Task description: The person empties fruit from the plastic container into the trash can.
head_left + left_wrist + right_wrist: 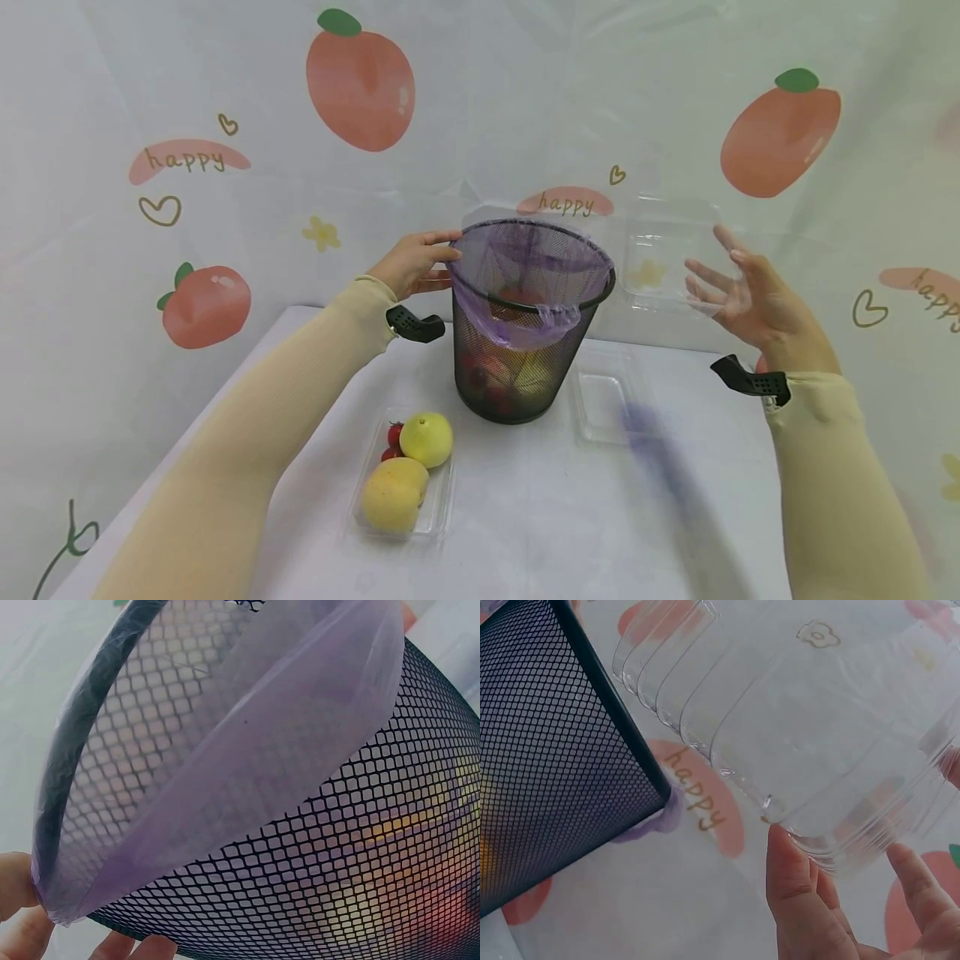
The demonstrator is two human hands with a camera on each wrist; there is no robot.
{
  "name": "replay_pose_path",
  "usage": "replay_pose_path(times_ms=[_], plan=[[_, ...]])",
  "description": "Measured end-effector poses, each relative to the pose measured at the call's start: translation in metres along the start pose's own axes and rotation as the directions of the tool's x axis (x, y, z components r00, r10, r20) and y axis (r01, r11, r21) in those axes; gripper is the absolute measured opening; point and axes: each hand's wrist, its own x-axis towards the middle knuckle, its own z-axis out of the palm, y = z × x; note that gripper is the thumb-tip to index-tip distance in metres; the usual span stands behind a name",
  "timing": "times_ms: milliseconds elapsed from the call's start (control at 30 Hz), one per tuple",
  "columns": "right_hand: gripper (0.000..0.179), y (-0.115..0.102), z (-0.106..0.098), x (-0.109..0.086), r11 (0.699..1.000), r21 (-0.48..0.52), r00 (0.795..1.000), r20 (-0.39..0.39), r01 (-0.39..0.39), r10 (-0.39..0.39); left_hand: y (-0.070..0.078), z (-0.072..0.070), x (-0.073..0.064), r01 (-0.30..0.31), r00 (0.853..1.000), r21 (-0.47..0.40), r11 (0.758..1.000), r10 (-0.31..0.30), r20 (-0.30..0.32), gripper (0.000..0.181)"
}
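A black mesh wastebasket (467,333), lined with a purple plastic bag (517,335), stands on the table with fruit inside. My left hand (415,265) holds its left rim; in the left wrist view, fingertips (156,949) lie against the mesh. To the right, my right hand (765,304) holds clear plastic containers (742,727) in the air by their edge. The right wrist view shows several of them nested together, thumb and fingers on the near edge. In the head view these containers (663,242) are faint against the backdrop.
A clear tray (447,500) at the front left bears a yellow-green round fruit (426,439), a yellow fruit (393,494) and small red fruits (395,434). Another clear container (600,400) lies right of the wastebasket. A blurred purple streak (660,458) crosses the table's right side. A printed cloth (465,108) hangs behind.
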Motion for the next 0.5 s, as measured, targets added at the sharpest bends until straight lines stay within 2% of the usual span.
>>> replay_pose_path(times_ms=[267, 500], plan=[[0.045, 0.003, -0.014, -0.012, 1.000, -0.005, 0.999, 0.052, -0.002, 0.002, -0.001, 0.000, 0.000, -0.007, 1.000, -0.003, 1.000, 0.007, -0.004, 0.048], [0.046, 0.009, -0.028, -0.020, 0.997, -0.072, 0.999, 0.034, -0.002, 0.004, 0.000, 0.000, 0.000, -0.012, 1.000, 0.003, 1.000, 0.012, 0.005, 0.049]])
